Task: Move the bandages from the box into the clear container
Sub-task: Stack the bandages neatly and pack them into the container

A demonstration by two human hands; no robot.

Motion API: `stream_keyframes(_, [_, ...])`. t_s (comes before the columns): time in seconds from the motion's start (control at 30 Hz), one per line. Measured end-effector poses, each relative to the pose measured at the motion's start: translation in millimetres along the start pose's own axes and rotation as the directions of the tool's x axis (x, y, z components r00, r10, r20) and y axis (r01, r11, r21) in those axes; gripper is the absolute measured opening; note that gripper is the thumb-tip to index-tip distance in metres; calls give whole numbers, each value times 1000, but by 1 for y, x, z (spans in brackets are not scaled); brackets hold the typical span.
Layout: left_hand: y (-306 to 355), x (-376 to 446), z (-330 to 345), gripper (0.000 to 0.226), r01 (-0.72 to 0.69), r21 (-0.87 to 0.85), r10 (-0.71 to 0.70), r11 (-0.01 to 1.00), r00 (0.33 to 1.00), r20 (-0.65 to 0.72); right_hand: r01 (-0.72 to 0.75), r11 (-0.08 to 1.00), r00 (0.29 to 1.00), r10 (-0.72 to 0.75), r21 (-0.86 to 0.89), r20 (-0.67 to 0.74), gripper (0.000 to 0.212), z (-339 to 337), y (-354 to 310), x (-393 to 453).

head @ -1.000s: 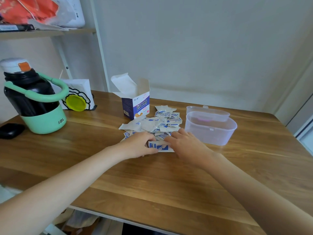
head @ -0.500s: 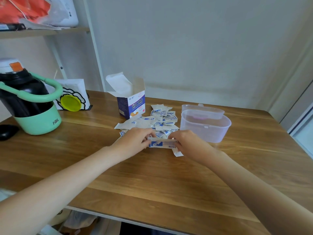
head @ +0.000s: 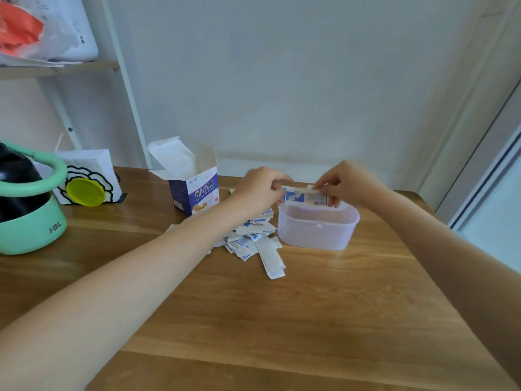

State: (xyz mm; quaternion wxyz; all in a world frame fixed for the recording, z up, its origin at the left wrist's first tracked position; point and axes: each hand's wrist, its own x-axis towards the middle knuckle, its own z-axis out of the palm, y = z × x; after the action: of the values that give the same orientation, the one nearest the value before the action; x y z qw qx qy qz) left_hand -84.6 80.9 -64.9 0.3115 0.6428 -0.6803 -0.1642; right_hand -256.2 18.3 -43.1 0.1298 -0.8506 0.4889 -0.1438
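Left hand (head: pixel 258 190) and right hand (head: pixel 348 184) pinch a stack of blue-and-white wrapped bandages (head: pixel 306 196) by its ends above the open translucent plastic container (head: pixel 317 231), whose far rim is hidden; bare wooden surface (head: pixel 282 320) lies nearer.

The brown table (head: pixel 310 320) under my arms is wood with a smooth, softly shiny grain. The clear rounded container (head: pixel 318 231) is frosted, translucent plastic. The white-and-blue bandage wrappers (head: pixel 255 241) look like matt paper, and the purple-and-white box (head: pixel 194 193) is thin printed cardboard. My black jug's (head: pixel 17 179) body is glossy; its mint-green base (head: pixel 31 230) looks matt.
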Motion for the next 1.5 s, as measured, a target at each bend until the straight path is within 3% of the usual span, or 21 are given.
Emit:
stream_keyframes(0.17, [12,25,20,41,-197,409,15,891,914,406,-39,988,968,74,-148,240,20,13,24,10])
stream_keyframes(0.27, [20,29,23,56,-320,484,15,815,845,534,-20,978,935,92,-206,344,21,23,23,17])
stream_keyframes(0.37, [21,31,29,56,-333,510,-99,793,756,647,0,958,894,129,-287,429,28,29,24,24])
stream_keyframes(0.53, [20,30,50,32,-314,586,-153,747,776,612,-10,943,851,182,-331,493,31,30,27,25])
stream_keyframes(0.77, [24,43,61,32,-242,599,-200,763,793,576,-80,901,817,305,-427,489,27,36,29,39])
stream_keyframes(0.93, [18,59,68,40,-225,585,-199,779,797,571,-115,922,807,304,-370,506,31,34,29,49])
stream_keyframes(1.17, [17,63,66,49,-278,586,-161,761,794,586,-100,901,823,313,-421,474,26,25,19,46])
stream_keyframes(1.27, [19,54,45,59,-316,607,-65,729,851,521,-53,924,920,193,-378,342,19,14,-1,38])
stream_keyframes(1.33, [17,39,23,47,-304,566,60,766,911,408,32,932,985,32,-362,170,19,6,-21,30])
stream_keyframes(1.4, [4,19,-2,34,-273,521,131,809,947,293,111,954,994,-108,-280,28,22,6,-42,19])
stream_keyframes(1.47, [-18,-2,-25,27,-170,543,65,822,976,208,199,971,980,-194,-132,46,25,18,-61,6])
stream_keyframes(1.5, [-32,-16,-37,25,-85,590,-33,803,982,186,245,967,966,-236,-75,103,25,31,-71,0])
